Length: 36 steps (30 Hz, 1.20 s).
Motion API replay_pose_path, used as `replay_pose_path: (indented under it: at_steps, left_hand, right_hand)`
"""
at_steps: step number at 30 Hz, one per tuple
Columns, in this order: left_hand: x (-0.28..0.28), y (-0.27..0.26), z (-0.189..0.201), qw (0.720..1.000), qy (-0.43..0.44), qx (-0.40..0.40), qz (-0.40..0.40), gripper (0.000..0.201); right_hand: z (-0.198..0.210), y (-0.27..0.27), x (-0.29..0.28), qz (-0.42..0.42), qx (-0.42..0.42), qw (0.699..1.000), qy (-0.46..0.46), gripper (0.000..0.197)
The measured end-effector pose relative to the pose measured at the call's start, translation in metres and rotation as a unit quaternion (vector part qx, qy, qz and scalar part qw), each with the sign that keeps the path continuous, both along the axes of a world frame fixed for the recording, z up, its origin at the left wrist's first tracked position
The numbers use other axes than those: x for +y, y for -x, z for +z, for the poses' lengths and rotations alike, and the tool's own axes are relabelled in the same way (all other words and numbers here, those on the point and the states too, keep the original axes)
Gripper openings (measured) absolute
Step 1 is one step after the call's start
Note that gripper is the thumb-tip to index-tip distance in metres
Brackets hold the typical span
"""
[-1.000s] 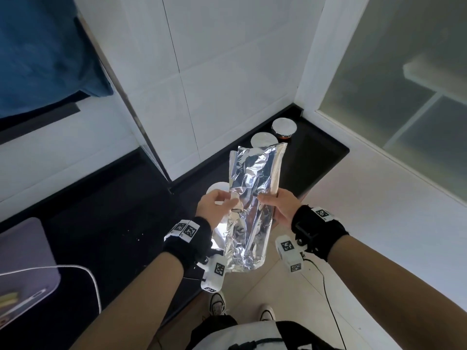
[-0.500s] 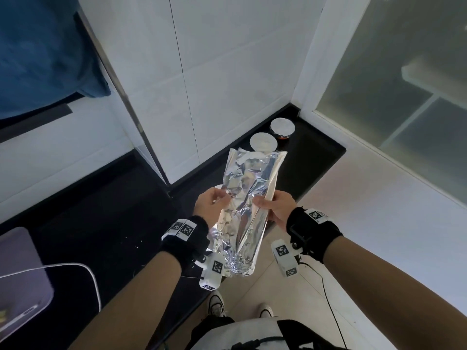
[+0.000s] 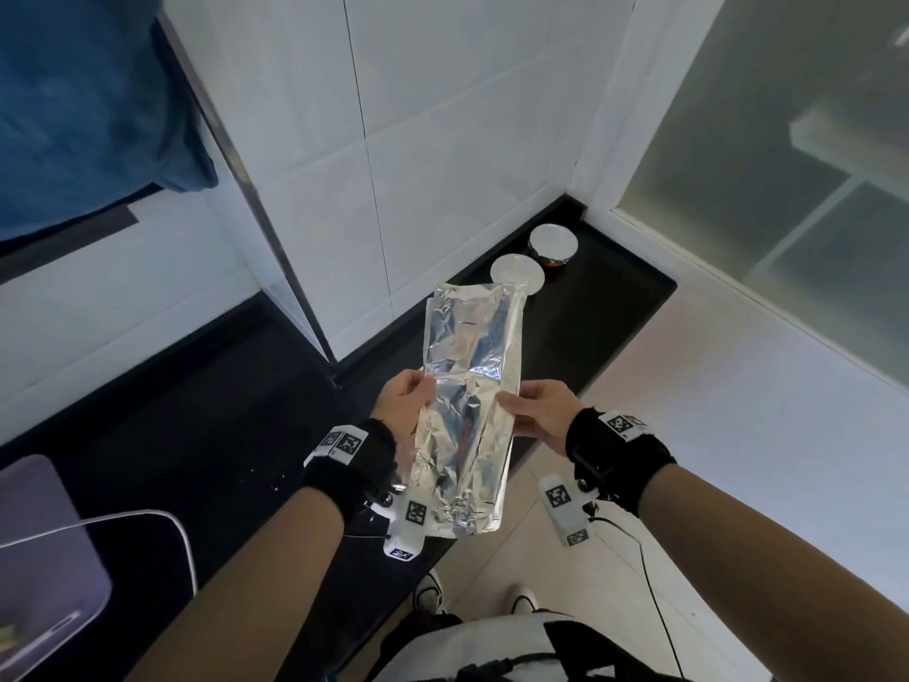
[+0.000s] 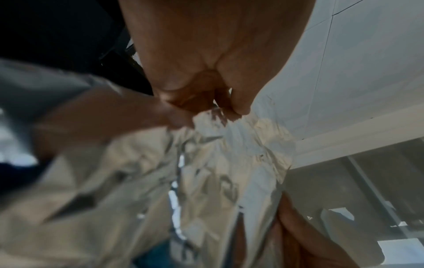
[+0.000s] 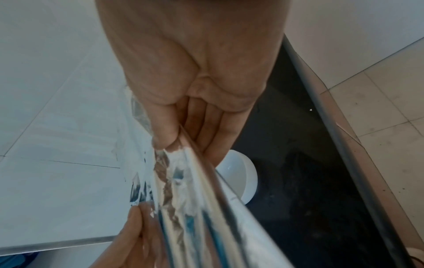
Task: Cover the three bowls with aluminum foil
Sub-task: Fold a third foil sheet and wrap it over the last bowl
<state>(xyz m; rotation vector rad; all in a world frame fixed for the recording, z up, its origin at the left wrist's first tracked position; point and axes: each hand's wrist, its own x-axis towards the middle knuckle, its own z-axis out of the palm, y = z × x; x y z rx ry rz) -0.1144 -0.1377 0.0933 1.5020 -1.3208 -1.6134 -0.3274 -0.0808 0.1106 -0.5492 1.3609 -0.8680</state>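
Observation:
A long crinkled sheet of aluminum foil (image 3: 467, 406) hangs in the air above the black counter (image 3: 610, 307), folded lengthwise. My left hand (image 3: 406, 403) pinches its left edge and my right hand (image 3: 533, 411) pinches its right edge. Close up, the left thumb and fingers nip the foil (image 4: 206, 163), and the right thumb presses the foil (image 5: 197, 195) against the fingers. Two bowls stand beyond the sheet: a white one (image 3: 517, 274) and a dark one with a white inside (image 3: 553, 243). A third white bowl (image 5: 238, 174) sits under the foil, hidden in the head view.
White tiled walls close off the counter's back, with a frosted glass pane (image 3: 787, 189) at the right. A blue cloth (image 3: 83, 105) hangs at the upper left. A pale grey tray with a white cable (image 3: 147, 521) lies at the lower left. Tiled floor lies beyond the counter's front edge.
Both hands have kept their pinch on the foil while the sheet has been smoothed and pulled a little wider. The nearest bowl has slipped out of sight behind it.

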Motion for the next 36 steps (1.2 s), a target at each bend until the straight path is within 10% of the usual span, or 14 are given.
replay_pose_path:
  at_steps: [17,25,29,36]
  left_hand:
    - [-0.003,0.029,-0.001,0.998,-0.035,0.047,-0.027,0.011]
    - [0.001,0.031,-0.010,0.987,-0.141,0.067,0.043,0.068]
    - [0.000,0.030,-0.004,0.975,-0.196,0.102,0.003,0.024]
    - [-0.004,0.025,-0.007,0.977,-0.159,0.132,0.044,0.019]
  right_hand:
    - [-0.006,0.050,-0.020,-0.019,0.171,0.984,0.043,0.014]
    - [-0.009,0.058,-0.020,0.055,0.196,0.977,0.069,0.006]
    - [-0.003,0.061,-0.026,0.111,0.173,0.977,0.051,0.012]
    - [0.002,0.062,-0.043,0.194,0.155,0.968,0.046,0.013]
